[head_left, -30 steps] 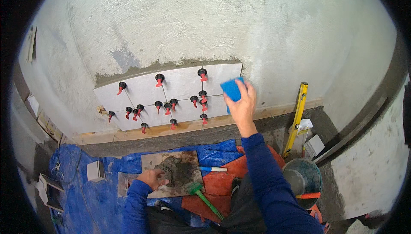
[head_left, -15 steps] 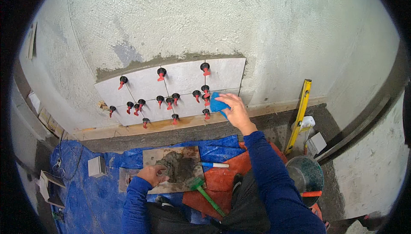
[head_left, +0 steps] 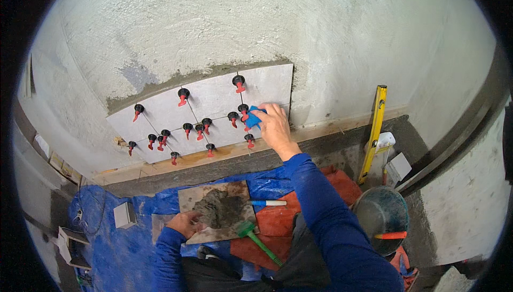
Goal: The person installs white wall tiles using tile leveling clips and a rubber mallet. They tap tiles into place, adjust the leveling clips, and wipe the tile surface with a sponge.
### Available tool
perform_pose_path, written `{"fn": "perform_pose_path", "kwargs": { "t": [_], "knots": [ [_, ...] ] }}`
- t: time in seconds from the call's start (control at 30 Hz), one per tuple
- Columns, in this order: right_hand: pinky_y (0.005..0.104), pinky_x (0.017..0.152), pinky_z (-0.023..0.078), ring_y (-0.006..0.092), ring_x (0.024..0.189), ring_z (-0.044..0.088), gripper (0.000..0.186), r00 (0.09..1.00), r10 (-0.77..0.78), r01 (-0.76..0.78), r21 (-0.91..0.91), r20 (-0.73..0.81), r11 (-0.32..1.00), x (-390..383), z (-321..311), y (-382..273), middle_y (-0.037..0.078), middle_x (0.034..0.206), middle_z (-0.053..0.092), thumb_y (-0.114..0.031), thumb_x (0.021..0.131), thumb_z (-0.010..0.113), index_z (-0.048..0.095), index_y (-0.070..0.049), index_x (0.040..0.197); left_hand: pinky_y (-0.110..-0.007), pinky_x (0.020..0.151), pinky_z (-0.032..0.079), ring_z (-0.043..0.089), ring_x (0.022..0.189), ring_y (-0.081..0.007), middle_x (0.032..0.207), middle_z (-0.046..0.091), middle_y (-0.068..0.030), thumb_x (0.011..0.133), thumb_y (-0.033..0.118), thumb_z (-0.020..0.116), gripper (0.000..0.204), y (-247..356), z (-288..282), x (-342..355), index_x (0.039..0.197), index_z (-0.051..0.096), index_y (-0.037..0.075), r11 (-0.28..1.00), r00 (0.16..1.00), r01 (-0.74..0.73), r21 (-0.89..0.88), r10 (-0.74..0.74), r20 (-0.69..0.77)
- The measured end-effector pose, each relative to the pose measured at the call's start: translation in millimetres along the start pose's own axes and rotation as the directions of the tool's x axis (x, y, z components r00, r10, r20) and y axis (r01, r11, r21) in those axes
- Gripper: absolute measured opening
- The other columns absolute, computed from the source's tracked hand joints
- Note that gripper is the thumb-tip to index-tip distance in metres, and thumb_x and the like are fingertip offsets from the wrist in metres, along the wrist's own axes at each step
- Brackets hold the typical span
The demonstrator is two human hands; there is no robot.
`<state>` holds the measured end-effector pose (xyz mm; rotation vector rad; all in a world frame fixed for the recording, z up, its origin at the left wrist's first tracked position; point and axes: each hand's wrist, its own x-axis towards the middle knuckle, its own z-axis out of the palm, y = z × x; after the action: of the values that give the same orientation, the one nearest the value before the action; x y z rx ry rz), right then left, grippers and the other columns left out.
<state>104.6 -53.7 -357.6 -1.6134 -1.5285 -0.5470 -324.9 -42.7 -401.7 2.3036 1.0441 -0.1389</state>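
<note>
My right hand (head_left: pixel 275 126) grips a blue sponge (head_left: pixel 255 117), pressed to the light grey wall tiles (head_left: pixel 264 82) at the right end of their lower row, next to a levelling clip (head_left: pixel 243 111) with a black cap and red handle. Several like clips stand along the tile joints. Low on the left, my left hand (head_left: pixel 185 223) hovers or rests by the edge of a board (head_left: pixel 243 188) bearing grey mortar (head_left: pixel 219 209). Its fingers are loosely curved and apart, with nothing clearly held.
A green mallet (head_left: pixel 259 243) lies at the board's right corner, below a blue-and-white handled tool (head_left: pixel 269 203). To the right stand a bucket (head_left: pixel 404 212) with an orange-handled tool (head_left: pixel 391 235) and a yellow spirit level (head_left: pixel 374 134). Blue sheeting (head_left: pixel 107 244) covers the floor.
My right hand has brought the sponge onto the tiles beside the clips. My left hand has shifted slightly toward the board's left edge. The whole view has turned a little.
</note>
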Motion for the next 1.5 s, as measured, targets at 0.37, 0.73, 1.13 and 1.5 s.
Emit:
{"fn": "perform_pose_path", "kwargs": {
  "t": [0.37,0.73,1.13,1.5],
  "knots": [
    [0.0485,0.099,0.044,0.0339,0.115,0.057,0.043,0.975,0.171,-0.203,-0.248,-0.143,0.947,-23.9,-28.6,56.9,0.01,0.119,0.065,0.001,0.075,0.071,0.075,-0.011,0.116,-0.043,0.084,0.059,0.075,0.096,-0.0341,0.104,0.077,-0.0164,0.084,0.052,0.081,0.061,-14.2,4.8,1.9,0.124,0.072,0.007,0.997,0.995,-0.079,0.02,0.08,-0.051],
    [0.0493,0.099,0.045,0.0393,0.113,0.056,0.049,0.895,0.113,-0.134,-0.018,-0.432,0.991,24.6,-60.5,-21.4,0.018,0.122,0.06,-0.013,0.078,0.082,0.067,-0.012,0.124,-0.044,0.085,0.058,0.074,0.097,-0.0353,0.108,0.077,-0.0142,0.085,0.049,0.079,0.058,1.9,3.9,12.1,0.126,0.071,0.009,0.997,0.999,-0.043,0.058,0.044,-0.014],
    [0.053,0.094,0.049,0.0439,0.112,0.059,0.052,0.845,0.532,-0.526,-0.097,0.047,0.845,-53.8,-49.3,48.7,0.018,0.114,0.061,-0.02,0.069,0.086,0.068,-0.013,0.118,-0.045,0.086,0.058,0.074,0.099,-0.0362,0.106,0.077,-0.0183,0.086,0.05,0.079,0.058,-2.3,2.9,3.0,0.127,0.07,0.009,0.997,0.997,-0.06,0.046,0.062,-0.041],
    [0.0506,0.105,0.043,0.0422,0.122,0.051,0.075,0.872,0.36,-0.359,0.068,-0.332,0.931,-30.3,-27.6,29.6,0.023,0.13,0.049,-0.016,0.073,0.09,0.052,-0.003,0.137,-0.044,0.083,0.059,0.075,0.093,-0.0353,0.101,0.077,-0.018,0.085,0.048,0.081,0.059,2.4,9.4,14.1,0.127,0.07,0.008,0.993,0.994,-0.105,0.047,0.107,-0.037]
  ]
}}
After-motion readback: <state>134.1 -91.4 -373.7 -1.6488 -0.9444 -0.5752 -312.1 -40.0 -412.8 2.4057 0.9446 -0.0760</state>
